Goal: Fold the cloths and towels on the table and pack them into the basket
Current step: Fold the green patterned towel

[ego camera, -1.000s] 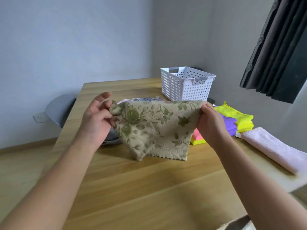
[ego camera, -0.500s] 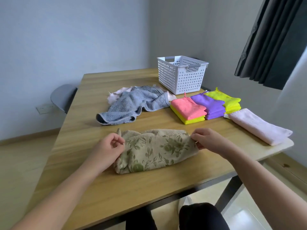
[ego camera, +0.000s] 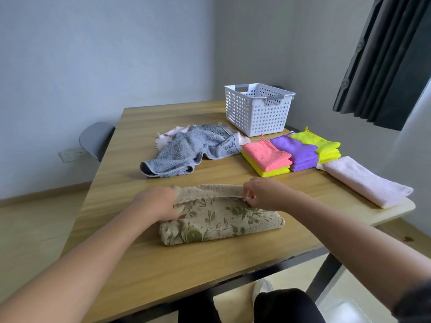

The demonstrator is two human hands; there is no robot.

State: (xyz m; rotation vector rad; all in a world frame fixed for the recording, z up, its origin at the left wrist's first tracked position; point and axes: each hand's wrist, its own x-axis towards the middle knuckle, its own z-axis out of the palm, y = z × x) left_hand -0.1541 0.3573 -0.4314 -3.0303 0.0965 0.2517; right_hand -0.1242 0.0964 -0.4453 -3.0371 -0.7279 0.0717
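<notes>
Head view: the floral towel [ego camera: 221,215] lay at lower centre of the frame on the table [ego camera: 163,264], doubled into a long band with its far flap raised. The left hand [ego camera: 156,203] had its fingers curled round the band's left end; the right hand [ego camera: 263,194] pinched the raised edge near its right end between thumb and fingertips. The step in hand appeared to be turning that flap over the body. To do it well, both hands should carry the edge across level and together, land it flush with the near edge, then smooth outward, since the thick pile looked apt to bunch at the corners. The floral towel was tan terry with an olive leaf print, plush and rounded at the fold. At centre frame a grey towel [ego camera: 191,150], looped and ribbed, lay crumpled and unfolded, with a pale pink cloth [ego camera: 172,134] showing beneath it. Right of centre stood three neat stacks of square microfibre cloths: coral on yellow [ego camera: 265,157], purple [ego camera: 293,148] and lime [ego camera: 319,143], each touching the next. A soft pink towel [ego camera: 366,180], folded long, lay at the right edge. The basket [ego camera: 256,113], white perforated plastic and rectangular, stood at upper centre; no cloth was seen inside it.
</notes>
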